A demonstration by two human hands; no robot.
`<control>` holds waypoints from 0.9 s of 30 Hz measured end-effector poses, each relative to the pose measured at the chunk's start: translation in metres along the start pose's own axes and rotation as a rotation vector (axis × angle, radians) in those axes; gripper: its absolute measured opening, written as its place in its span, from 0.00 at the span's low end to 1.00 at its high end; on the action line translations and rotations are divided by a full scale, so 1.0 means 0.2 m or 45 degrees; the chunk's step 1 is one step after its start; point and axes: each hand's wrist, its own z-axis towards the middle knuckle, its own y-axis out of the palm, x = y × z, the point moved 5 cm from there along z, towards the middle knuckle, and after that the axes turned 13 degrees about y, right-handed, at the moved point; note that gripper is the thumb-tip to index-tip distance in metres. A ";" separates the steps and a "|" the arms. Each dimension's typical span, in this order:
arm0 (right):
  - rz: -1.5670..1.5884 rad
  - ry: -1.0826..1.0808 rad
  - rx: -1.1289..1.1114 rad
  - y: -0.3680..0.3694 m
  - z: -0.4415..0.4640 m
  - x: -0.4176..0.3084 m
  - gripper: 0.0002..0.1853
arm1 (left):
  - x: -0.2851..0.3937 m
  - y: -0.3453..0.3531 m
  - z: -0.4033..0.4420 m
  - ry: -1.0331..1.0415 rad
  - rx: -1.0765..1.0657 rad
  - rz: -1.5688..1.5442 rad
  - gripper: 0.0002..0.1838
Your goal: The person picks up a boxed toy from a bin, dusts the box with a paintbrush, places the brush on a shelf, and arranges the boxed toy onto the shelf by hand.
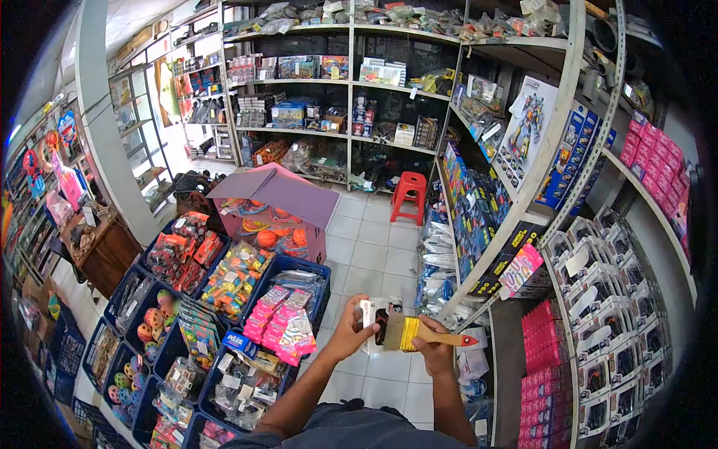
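My left hand (348,331) is closed on the left side of a small boxed package (380,318) with a white edge and a dark, clear front. In my right hand (435,350) is a paintbrush (410,334) with a wooden handle, a yellow band and pale bristles. The handle points right and ends in a red tip. The bristles lie at the front of the package, between both hands; whether they touch it is hard to tell.
Blue baskets (313,283) of packaged toys stand at the left, beside a purple box (292,196). A red stool (409,197) stands on the tiled floor ahead. Shelves (479,288) with boxes line the right, near my right hand. Pink packs (283,320) lie on the baskets.
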 end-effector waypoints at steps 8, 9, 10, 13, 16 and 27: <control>0.020 -0.010 -0.044 0.08 0.02 -0.01 0.32 | 0.06 -0.03 0.05 0.044 0.062 -0.044 0.37; 0.025 0.002 -0.083 0.10 0.02 0.01 0.32 | 0.07 -0.05 0.05 0.053 0.092 -0.042 0.36; 0.030 0.014 -0.122 0.12 0.03 0.04 0.32 | 0.08 -0.07 0.05 0.061 0.123 -0.040 0.36; 0.013 0.030 -0.180 0.15 0.04 0.06 0.32 | 0.09 -0.12 0.05 0.084 0.156 -0.024 0.35; 0.026 0.008 -0.211 0.16 0.07 0.03 0.32 | 0.09 -0.11 0.00 0.090 0.045 0.009 0.35; -0.069 0.064 -0.442 0.33 0.12 0.10 0.30 | 0.13 -0.28 -0.02 0.179 0.212 0.100 0.34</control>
